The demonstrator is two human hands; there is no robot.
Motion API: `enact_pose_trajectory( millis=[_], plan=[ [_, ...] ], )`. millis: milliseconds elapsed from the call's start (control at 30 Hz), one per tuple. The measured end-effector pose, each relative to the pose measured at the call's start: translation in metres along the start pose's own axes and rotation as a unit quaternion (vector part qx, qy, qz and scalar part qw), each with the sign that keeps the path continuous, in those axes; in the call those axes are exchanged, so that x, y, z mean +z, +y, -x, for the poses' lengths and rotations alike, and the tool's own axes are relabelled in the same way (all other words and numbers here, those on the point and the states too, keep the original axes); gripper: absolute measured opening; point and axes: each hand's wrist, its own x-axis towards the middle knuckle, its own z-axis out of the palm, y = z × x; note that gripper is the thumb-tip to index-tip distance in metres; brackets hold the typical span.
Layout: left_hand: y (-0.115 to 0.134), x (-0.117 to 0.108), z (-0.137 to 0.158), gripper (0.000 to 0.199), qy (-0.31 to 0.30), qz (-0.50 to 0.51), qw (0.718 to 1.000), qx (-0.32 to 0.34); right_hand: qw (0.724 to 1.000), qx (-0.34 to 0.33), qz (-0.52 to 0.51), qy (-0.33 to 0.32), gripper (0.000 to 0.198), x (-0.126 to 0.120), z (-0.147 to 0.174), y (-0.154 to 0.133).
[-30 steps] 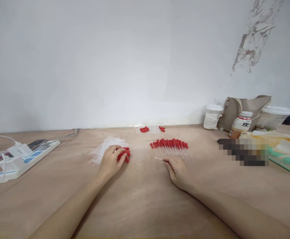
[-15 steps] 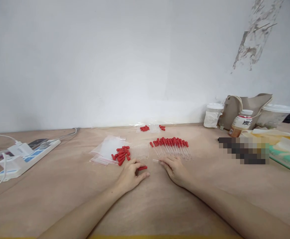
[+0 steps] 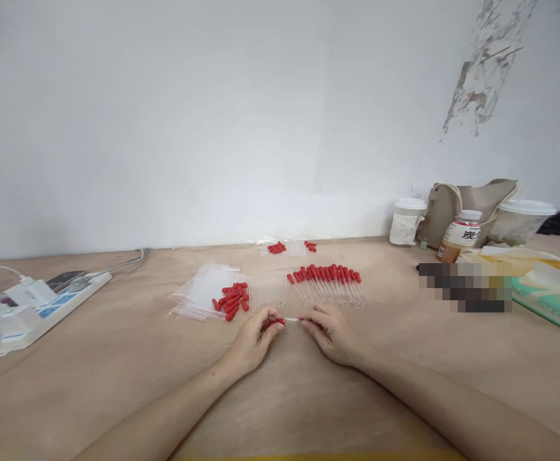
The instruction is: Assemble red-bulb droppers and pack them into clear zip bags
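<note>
Across the brown tabletop (image 3: 280,390), my left hand (image 3: 251,339) and right hand (image 3: 332,333) face each other, just apart. At my right hand's 12 o'clock lies a fan of red-bulbed clear tubes (image 3: 330,282); at my left's 12, a row of bare clear tubes (image 3: 267,293); at its 11, a heap of soft-looking red bulbs (image 3: 232,299). My right hand pinches one slim clear tube (image 3: 291,319), jutting towards 9. Its end meets the small red bulb (image 3: 280,321) clamped at my left hand's 2; how deep, I can't tell.
</note>
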Motion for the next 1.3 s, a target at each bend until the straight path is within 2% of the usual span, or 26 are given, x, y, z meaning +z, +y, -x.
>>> enact_pose_trajectory(
  millis=[167, 367, 700, 967, 1133, 1300],
  plan=[
    [-0.003, 0.000, 0.001, 0.012, -0.005, 0.052, 0.999, -0.012, 1.000, -0.005, -0.004, -0.016, 0.022, 0.000, -0.001, -0.001],
    [-0.003, -0.002, 0.000, 0.014, 0.009, -0.004, 1.000, 0.005, 0.999, 0.014, -0.022, 0.029, 0.022, -0.002, -0.001, 0.000],
    [-0.001, -0.001, 0.005, 0.014, -0.010, -0.037, 0.999, 0.021, 0.998, -0.043, 0.037, -0.025, 0.022, -0.002, -0.002, 0.005],
    [0.009, -0.004, 0.006, 0.016, -0.027, -0.143, 0.987, 0.068, 0.985, -0.085, 0.149, -0.031, 0.022, 0.000, -0.001, 0.008],
    [0.004, -0.003, 0.007, 0.015, -0.061, -0.174, 0.977, 0.102, 0.984, -0.087, 0.155, -0.028, 0.017, 0.008, 0.004, 0.004],
    [0.004, -0.002, 0.007, 0.014, -0.058, -0.175, 0.975, 0.125, 0.985, -0.087, 0.147, -0.033, 0.018, 0.011, 0.004, 0.000]
  ],
)
